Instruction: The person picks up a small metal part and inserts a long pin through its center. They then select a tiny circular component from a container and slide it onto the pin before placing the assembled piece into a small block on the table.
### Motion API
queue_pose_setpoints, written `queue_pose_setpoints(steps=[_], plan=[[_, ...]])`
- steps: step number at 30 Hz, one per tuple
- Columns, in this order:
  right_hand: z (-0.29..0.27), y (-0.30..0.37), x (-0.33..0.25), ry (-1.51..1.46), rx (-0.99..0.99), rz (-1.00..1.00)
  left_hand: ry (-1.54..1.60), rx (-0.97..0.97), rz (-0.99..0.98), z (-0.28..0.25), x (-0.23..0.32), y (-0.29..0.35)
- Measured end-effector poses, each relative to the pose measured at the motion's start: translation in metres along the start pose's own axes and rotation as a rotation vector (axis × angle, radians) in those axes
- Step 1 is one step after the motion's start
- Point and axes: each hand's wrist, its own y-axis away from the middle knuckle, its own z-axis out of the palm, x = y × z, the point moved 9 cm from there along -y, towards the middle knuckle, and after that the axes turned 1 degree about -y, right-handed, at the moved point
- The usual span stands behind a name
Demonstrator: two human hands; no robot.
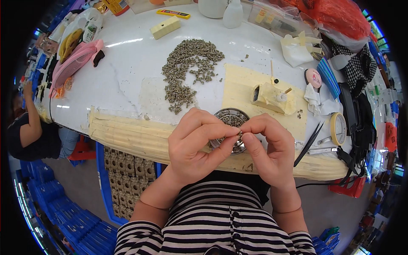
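My left hand (197, 146) and my right hand (270, 148) meet over a round metal dish (219, 114) near the table's front edge. Thumb and forefinger of each are pinched together on a small metal part (239, 135), mostly hidden by the fingertips. More small metal parts (231, 120) lie in the dish below. Beyond the left hand a large heap of small metal parts (178, 63) spreads over the white tabletop. To the right of the dish, a tape-wrapped block (274, 97) with a stick standing by it rests on a yellowish sheet (238, 80).
Tweezers (308, 144) and a tape roll (338, 128) lie at the right. A yellow cutter (173, 14), a cream block (165, 27) and a white bottle (233, 14) stand farther back. Below the table is a blue crate (106, 187) of metal blocks. Another person (32, 131) sits at the far left.
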Motion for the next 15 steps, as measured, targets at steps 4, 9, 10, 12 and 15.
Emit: queue_pose_setpoints(steps=[4, 9, 10, 12, 15], plan=[[-0.0026, -0.0005, -0.0007, 0.002, 0.03, 0.001, -0.004, 0.001, -0.009, 0.0001, 0.0004, -0.0007], [-0.0037, -0.0007, -0.0055, 0.085, 0.072, -0.064, -0.017, 0.034, -0.038, -0.0007, -0.0016, -0.0012], [-0.0038, -0.0008, -0.0067, 0.108, 0.081, -0.084, -0.023, 0.033, -0.037, -0.0006, -0.0018, -0.0014], [-0.0041, -0.0008, -0.0083, 0.133, 0.09, -0.102, -0.024, 0.032, -0.037, -0.0005, -0.002, -0.0015], [-0.0038, -0.0011, -0.0094, 0.13, 0.084, -0.096, -0.007, 0.028, -0.045, -0.0005, -0.002, -0.002]])
